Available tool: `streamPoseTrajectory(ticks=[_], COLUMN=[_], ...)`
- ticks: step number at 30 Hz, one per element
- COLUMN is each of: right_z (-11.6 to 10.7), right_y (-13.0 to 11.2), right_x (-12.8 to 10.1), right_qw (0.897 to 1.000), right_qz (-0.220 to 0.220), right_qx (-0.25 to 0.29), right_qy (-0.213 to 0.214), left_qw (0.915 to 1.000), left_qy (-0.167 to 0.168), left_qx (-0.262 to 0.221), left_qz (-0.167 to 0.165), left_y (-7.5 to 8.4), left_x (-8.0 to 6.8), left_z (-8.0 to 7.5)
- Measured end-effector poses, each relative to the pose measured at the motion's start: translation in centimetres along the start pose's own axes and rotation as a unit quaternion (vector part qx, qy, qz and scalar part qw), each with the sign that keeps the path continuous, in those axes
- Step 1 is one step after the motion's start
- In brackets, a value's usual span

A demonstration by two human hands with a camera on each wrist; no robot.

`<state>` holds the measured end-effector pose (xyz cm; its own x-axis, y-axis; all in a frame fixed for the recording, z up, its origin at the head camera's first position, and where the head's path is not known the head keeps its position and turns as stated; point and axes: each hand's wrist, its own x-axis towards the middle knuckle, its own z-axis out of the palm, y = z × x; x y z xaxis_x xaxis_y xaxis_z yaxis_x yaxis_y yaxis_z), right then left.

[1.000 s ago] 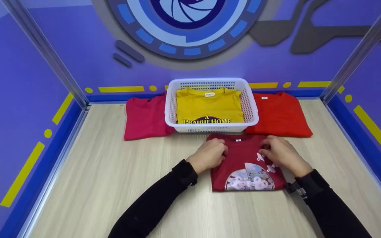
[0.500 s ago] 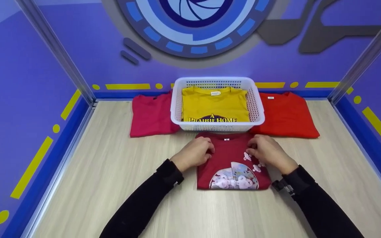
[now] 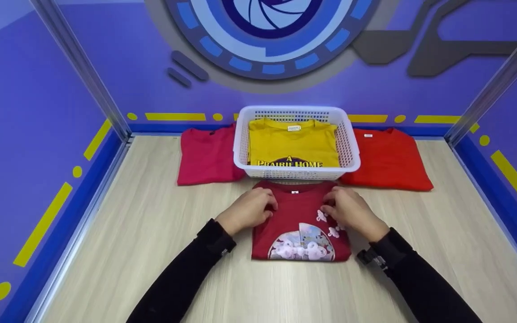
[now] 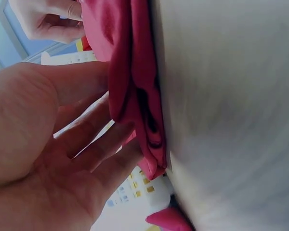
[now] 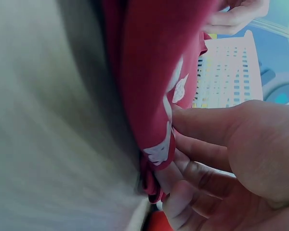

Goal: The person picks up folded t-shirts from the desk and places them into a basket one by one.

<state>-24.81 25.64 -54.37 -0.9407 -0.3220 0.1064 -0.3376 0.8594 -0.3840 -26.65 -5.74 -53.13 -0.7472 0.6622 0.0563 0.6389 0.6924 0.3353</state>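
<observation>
A folded dark red T-shirt (image 3: pixel 285 215) with a pale printed picture lies in front of the basket, its neckline towards the basket. My left hand (image 3: pixel 249 208) holds its left side; in the left wrist view the thumb (image 4: pixel 82 82) lies on top while the other fingers reach the folded edge. At the opposite side my right hand (image 3: pixel 355 213) pinches the fabric beside the small white prints. Its thumb (image 5: pixel 202 122) presses on the shirt's face, and fingers curl at the edge in the right wrist view.
Behind the shirt stands a white plastic basket (image 3: pixel 348 154) with a folded yellow T-shirt (image 3: pixel 292 143) inside. A folded pink shirt (image 3: pixel 209 157) lies left of the basket and a folded red one (image 3: pixel 388 157) right. Blue panels (image 3: pixel 38 112) enclose the table.
Both hands have moved left with the dark red T-shirt, which now sits centred before the basket. The head view has shifted slightly. The basket and other shirts stay in place.
</observation>
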Motion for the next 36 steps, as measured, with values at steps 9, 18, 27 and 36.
streamPoseTrajectory(ticks=[9,18,27,36], right_z=[0.2,-2.2,-2.2,-0.3], right_y=[0.2,2.9,3.4,3.1], right_x=[0.2,0.8,1.5,2.0], right_qw=[0.999,0.986,0.987,0.993], right_qz=[0.02,0.091,0.13,0.098], right_qx=[0.029,0.109,0.092,0.062], right_qy=[0.002,0.084,0.035,0.026], left_qw=[0.9994,0.9938,0.9727,0.9736], left_qy=[0.022,0.076,0.114,0.113], left_qx=[0.002,0.011,0.004,0.01], left_qz=[-0.025,-0.08,-0.202,-0.198], left_y=[0.4,0.6,-1.7,-2.2], left_x=[-0.3,-0.1,1.2,1.7], left_z=[0.1,-0.9,-1.2,0.0])
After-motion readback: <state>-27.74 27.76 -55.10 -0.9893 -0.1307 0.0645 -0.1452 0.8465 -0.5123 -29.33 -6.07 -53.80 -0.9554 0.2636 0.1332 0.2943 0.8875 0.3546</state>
